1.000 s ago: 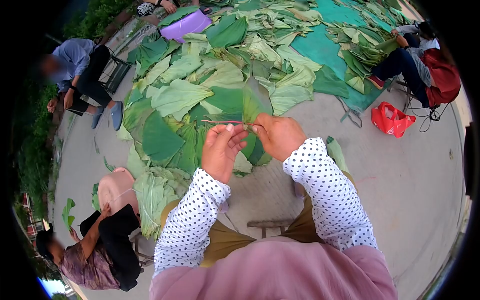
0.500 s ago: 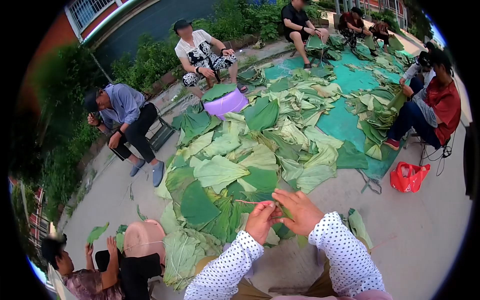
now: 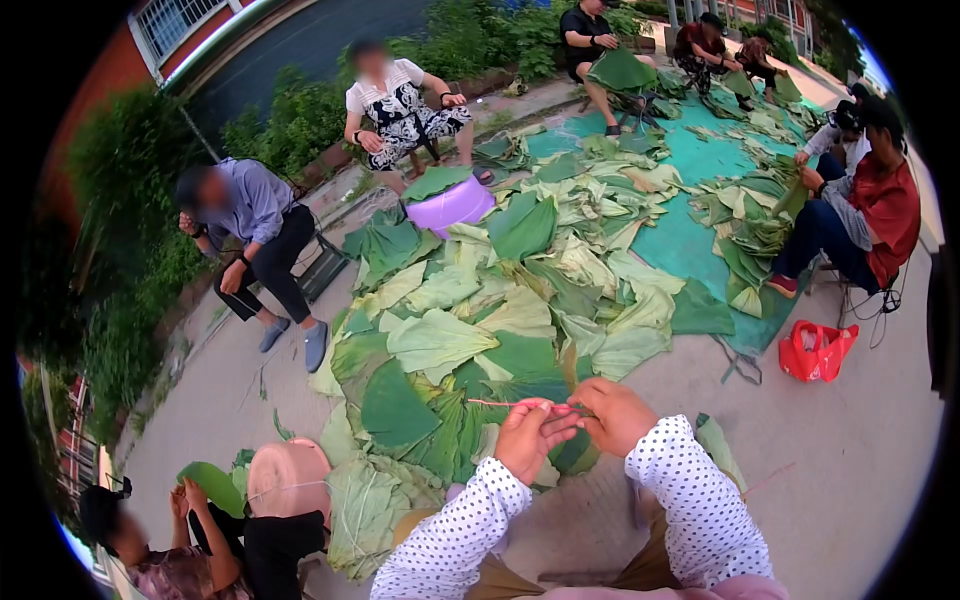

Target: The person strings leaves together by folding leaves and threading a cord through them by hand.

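Note:
My left hand [image 3: 528, 438] pinches a thin pink string [image 3: 488, 403], whose loose end sticks out to the left past the thumb. Close beside it, my right hand [image 3: 617, 415] has its fingers pressed together where the string runs across. A narrow yellow-brown leaf strip [image 3: 569, 366] rises just above the right fingers. Below and beyond both hands spreads a heap of large lotus leaves, with a dark green leaf [image 3: 395, 408] and a pale leaf [image 3: 440, 343] nearest.
A purple tub [image 3: 452, 208] topped with a leaf stands behind the heap. At left are a pink bucket [image 3: 288, 478] and a leaf bundle [image 3: 375, 510]. A red bag [image 3: 817, 352] lies right. Several seated people surround the leaves and the green tarp [image 3: 690, 250].
My right hand has turned and closed from spread fingers to a pinch, moving slightly right. The left hand stays nearly in place. At lower left, a person has lowered a leaf.

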`<state>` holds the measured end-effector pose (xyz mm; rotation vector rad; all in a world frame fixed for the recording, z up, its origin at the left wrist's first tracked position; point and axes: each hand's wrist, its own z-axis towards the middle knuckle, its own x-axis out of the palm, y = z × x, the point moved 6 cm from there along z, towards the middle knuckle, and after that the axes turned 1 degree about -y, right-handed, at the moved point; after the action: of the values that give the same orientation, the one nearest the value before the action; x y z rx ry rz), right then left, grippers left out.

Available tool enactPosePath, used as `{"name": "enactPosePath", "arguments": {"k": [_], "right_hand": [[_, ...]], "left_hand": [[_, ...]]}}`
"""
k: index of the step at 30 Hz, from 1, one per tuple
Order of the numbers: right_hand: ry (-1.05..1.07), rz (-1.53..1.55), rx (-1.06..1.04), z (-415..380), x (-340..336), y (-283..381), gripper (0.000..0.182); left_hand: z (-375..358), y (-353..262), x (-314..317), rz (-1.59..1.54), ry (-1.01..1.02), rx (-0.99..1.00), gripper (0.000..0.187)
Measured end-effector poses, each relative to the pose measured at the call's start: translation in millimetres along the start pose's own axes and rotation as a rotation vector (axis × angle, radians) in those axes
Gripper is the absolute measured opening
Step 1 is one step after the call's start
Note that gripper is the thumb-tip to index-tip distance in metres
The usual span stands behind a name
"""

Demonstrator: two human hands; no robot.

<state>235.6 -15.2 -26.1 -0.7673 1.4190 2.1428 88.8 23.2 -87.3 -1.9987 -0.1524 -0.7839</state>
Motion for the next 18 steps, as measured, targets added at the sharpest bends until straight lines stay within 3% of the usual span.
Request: {"name": "enactPosePath", "arguments": {"k": [2, 4, 13, 16, 18], "right_hand": [[-0.024, -0.012, -0.05, -8, -5, -1, 0.033], [0.076, -0.012, 0.184, -19, -2, -13, 0.026], [0.227, -0.197, 0.31, -68, -9, -93, 0.016], [0.023, -0.187, 0.191, -90, -25, -105, 0.016], [-0.058, -0.202, 0.402, -113, -27, -117, 0.012]], "left_hand": [[0, 2, 2, -0.109, 0.005, -0.037, 0.01], [0, 0, 3, -0.136, 0.016, -0.025, 0.009], [-2, -10, 30, -0.291, 0.15, 0.003, 0.012], [-3, -8, 43, -0.315, 0.21, 0.016, 0.013], [-5, -11, 48, -0.348, 0.279, 0.04, 0.014]]}}
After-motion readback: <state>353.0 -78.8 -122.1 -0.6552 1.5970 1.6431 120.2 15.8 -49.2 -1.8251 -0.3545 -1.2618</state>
